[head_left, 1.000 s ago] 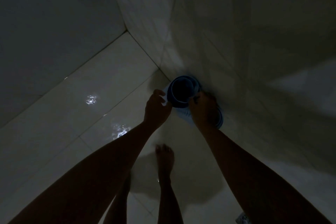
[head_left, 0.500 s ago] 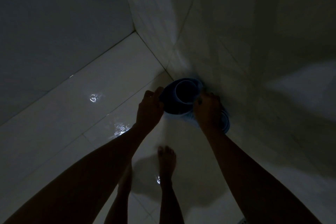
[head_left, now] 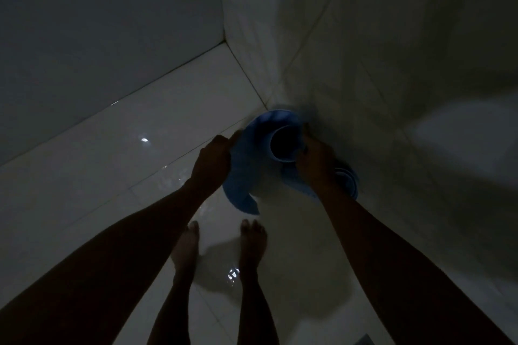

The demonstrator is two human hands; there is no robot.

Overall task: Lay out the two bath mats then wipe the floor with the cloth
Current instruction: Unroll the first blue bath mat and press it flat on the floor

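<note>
Dimly, two hands, left hand (head_left: 210, 161), right hand (head_left: 318, 161), gripping one rolled blue mat (head_left: 260, 143)

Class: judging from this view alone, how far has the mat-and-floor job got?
Done: nothing laid flat yet. In hand: left hand and right hand are unrolling a blue mat; a second roll sits behind. Left: both mats, then wiping the wet floor; no cloth visible.

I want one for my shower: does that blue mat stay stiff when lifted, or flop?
Probably floppy: the blue mat hangs in a limp flap below the left hand. It likely keeps some curl; the part by the right hand stays a tube.
</note>
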